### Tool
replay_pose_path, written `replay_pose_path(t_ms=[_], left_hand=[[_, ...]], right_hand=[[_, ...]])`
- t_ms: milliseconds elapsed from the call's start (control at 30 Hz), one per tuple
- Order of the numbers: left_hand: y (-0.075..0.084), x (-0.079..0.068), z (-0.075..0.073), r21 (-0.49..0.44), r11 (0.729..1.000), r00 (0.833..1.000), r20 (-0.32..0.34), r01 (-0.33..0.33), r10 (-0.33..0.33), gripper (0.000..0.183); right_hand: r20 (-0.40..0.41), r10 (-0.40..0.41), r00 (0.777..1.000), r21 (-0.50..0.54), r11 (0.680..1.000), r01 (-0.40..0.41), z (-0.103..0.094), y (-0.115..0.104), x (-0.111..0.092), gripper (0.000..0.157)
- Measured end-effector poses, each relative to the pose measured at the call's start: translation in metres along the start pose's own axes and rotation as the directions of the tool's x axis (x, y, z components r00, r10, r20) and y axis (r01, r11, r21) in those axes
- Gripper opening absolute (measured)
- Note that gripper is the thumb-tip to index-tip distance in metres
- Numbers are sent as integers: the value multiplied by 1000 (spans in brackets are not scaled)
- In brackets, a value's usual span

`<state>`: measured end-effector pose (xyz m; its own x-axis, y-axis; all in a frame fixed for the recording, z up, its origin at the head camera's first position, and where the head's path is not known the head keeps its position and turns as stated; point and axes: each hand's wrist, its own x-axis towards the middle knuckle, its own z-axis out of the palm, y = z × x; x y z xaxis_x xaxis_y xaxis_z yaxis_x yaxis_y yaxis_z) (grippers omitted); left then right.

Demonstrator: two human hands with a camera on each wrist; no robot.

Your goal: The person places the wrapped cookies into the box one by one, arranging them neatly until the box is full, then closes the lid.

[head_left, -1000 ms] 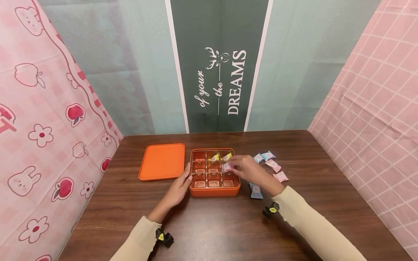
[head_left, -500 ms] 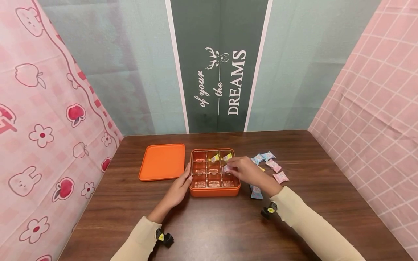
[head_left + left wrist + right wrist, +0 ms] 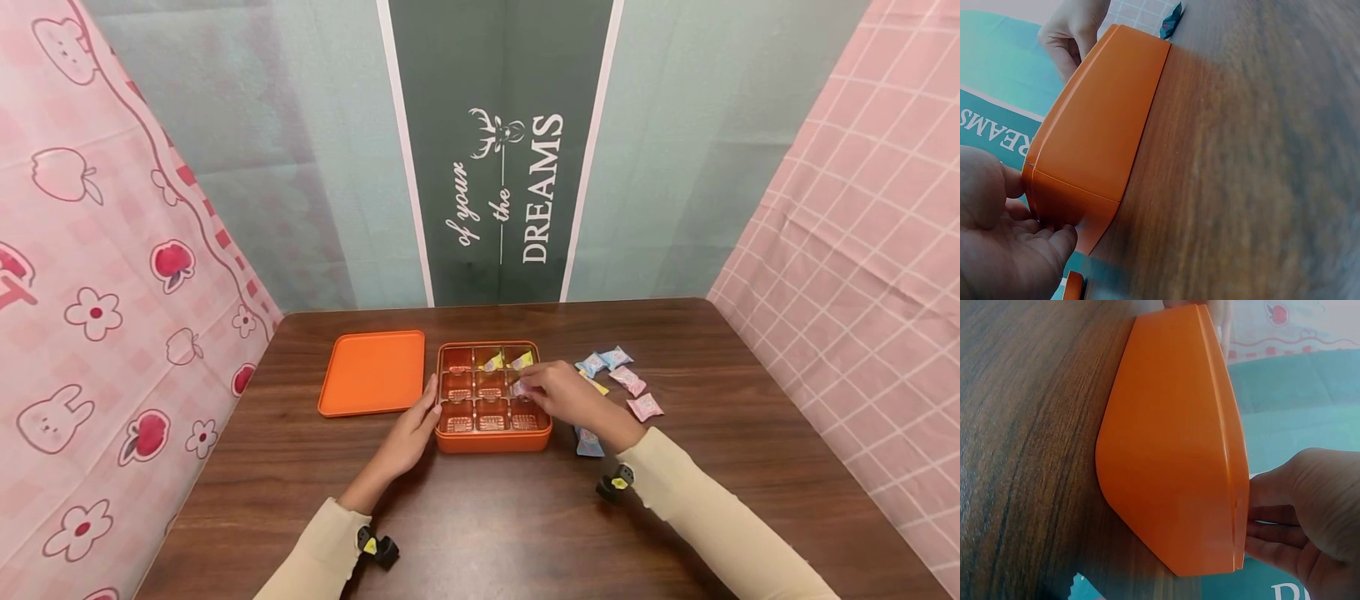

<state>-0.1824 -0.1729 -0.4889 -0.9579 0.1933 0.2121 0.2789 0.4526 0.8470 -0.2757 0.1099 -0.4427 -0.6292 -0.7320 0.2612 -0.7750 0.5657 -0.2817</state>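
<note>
An orange box (image 3: 491,443) with a clear divided insert stands on the table. Yellow wrapped candies (image 3: 492,362) lie in the middle and right compartments of its back row. My left hand (image 3: 405,437) rests against the box's left side, fingers touching the wall, as the left wrist view also shows. With my right hand (image 3: 564,393) I pinch a pale pinkish candy (image 3: 517,388) in the right compartment of the middle row; the fingers hide part of it. In the right wrist view the box wall conceals the fingertips.
The orange lid (image 3: 372,372) lies left of the box. To the right are blue candies (image 3: 617,358), pink candies (image 3: 645,407) and a partly hidden yellow candy (image 3: 595,383). Another blue candy (image 3: 588,442) lies under the right forearm. Curtains bound the table.
My right hand has shifted slightly and lowered the candy into its compartment, still pinching it. A yellow candy on the table has come into view behind the hand. My left hand stays put.
</note>
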Motion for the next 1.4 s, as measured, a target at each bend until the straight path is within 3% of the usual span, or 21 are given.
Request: replay_pose_path(t_ms=[800, 1067, 1400], left_hand=[[0, 0, -1, -6, 1000, 1000, 21, 14, -14, 53], [-2, 2, -2, -3, 1000, 1000, 15, 10, -10, 53], [-2, 2, -1, -5, 1000, 1000, 15, 3, -3, 53]], right_hand=[[-9, 18, 1000, -30, 999, -18, 4, -1, 3, 9], [-7, 53, 999, -30, 998, -53, 2, -2, 2, 14], [-60, 12, 998, -33, 999, -14, 4, 3, -2, 12]])
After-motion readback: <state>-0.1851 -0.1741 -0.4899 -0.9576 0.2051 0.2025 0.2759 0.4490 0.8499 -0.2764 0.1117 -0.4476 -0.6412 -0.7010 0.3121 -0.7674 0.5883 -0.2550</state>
